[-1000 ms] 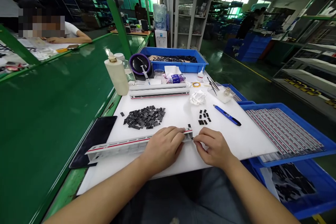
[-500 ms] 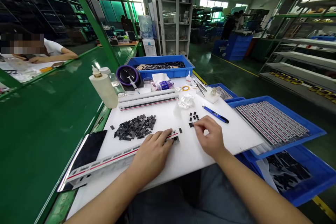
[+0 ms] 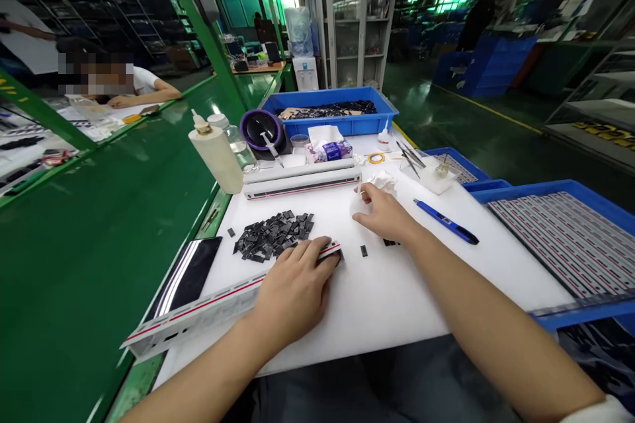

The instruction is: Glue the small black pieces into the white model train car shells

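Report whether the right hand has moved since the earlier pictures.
Yes: judged against the crumpled white paper, the right hand has moved forward and leftward, closer to it.

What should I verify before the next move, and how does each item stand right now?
1. Left hand on the striped strip: ok, fingers over its right end.
2. Right hand contents: cannot tell, near the crumpled tissue.
3. Single black piece apart from the strip: ok.
4. Small black pieces fully visible: not ok, partly hidden by the right forearm.
5. Blue pen-shaped tool out of both hands: ok.
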The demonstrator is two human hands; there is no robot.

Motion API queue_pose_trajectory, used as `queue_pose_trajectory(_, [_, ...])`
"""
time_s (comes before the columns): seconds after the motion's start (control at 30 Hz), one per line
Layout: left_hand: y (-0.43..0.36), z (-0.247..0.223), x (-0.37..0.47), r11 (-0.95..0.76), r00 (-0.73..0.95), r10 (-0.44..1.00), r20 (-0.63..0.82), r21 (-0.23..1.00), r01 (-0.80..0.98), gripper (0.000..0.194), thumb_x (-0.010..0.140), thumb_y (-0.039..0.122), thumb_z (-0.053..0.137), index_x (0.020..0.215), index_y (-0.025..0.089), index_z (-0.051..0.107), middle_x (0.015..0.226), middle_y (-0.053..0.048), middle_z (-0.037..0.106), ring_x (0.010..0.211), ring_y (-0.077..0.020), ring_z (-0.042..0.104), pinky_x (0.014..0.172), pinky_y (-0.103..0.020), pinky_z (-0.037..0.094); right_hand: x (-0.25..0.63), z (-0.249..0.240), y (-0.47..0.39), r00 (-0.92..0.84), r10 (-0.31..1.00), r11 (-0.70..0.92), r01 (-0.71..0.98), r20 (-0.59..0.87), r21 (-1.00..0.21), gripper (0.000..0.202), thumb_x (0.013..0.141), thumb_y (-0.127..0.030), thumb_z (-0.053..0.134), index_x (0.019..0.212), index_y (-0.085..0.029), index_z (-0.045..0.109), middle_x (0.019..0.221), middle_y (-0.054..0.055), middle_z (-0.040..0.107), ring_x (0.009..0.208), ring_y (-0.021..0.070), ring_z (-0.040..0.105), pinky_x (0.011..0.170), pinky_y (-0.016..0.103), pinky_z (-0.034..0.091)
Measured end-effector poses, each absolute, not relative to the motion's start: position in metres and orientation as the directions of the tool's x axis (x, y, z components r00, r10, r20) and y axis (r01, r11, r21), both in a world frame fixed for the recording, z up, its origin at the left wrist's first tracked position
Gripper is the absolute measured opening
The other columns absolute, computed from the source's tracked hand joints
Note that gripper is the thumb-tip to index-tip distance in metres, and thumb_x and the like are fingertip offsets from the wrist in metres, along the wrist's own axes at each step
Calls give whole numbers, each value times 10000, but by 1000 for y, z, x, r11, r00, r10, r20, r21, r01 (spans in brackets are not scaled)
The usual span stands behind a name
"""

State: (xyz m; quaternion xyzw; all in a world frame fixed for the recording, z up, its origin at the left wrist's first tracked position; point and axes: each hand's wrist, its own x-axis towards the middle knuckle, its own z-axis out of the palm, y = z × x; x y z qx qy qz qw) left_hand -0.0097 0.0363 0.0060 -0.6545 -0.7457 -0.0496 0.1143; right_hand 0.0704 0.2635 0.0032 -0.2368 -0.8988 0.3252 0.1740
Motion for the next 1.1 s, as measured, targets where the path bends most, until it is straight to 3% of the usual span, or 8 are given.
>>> queue_pose_trajectory(0.17, [39,8,-9,148,-136,967,215,-41,988,347,823,130,536,1134,231,653,1378,-72,540,1142,-288,552,867,-464,496,72,0,267,-840,517,691,295,166,-660,138,796,-238,617,926,-194,603,900,11,649,836,175,586,757,305,431])
queue_pose_trajectory(0.27, [40,10,-10,158,-153,973,174,-18,987,353,838,125,516,1143,240,651,1403,-67,525,1163,-283,546,886,-465,492,74,2,275,-826,527,613,210,197,-761,136,788,-247,622,917,-206,623,909,-2,677,779,162,593,734,309,441])
queue_pose_trajectory(0.4, [41,13,-12,166,-166,978,126,6,986,359,858,133,506,1164,261,642,1413,-55,518,1173,-279,546,893,-466,497,82,7,284,-824,529,304,-37,201,-952,257,773,-246,652,1025,-203,620,958,18,688,855,175,630,763,310,479])
queue_pose_trajectory(0.47, [42,14,-14,167,-167,980,110,12,986,353,876,146,498,1176,269,637,1418,-49,513,1184,-279,543,900,-466,498,87,11,286,-838,505,134,-161,208,-978,293,771,-250,671,1056,-207,619,972,23,689,895,175,630,743,290,477])
queue_pose_trajectory(0.67, [43,13,-14,195,-199,977,81,51,979,314,926,218,462,1186,267,630,1419,-35,513,1199,-264,543,942,-468,490,104,29,278,-877,431,-247,-342,213,-906,337,752,-276,664,1086,-264,629,852,18,677,740,147,545,609,269,390])
queue_pose_trajectory(0.8, [43,14,-12,207,-214,973,85,78,975,297,947,263,451,1179,270,635,1404,-16,527,1177,-247,554,962,-457,485,111,34,277,-894,408,-437,-368,183,-821,276,661,-282,686,929,-287,623,612,-23,513,556,123,378,507,248,291])
queue_pose_trajectory(0.97, [42,13,-10,202,-209,971,119,72,977,302,965,254,425,1170,271,647,1412,-11,521,1188,-240,543,967,-447,474,112,34,268,-881,451,-586,-411,141,-698,231,649,-258,725,858,-266,625,569,-57,317,506,87,222,452,212,178])
queue_pose_trajectory(1.1, [41,11,-9,187,-192,974,117,53,981,312,973,248,409,1171,273,648,1417,-13,519,1178,-246,548,924,-450,482,106,34,249,-897,432,-557,-343,88,-757,205,726,-363,712,839,-207,641,559,-60,299,480,69,232,445,216,174])
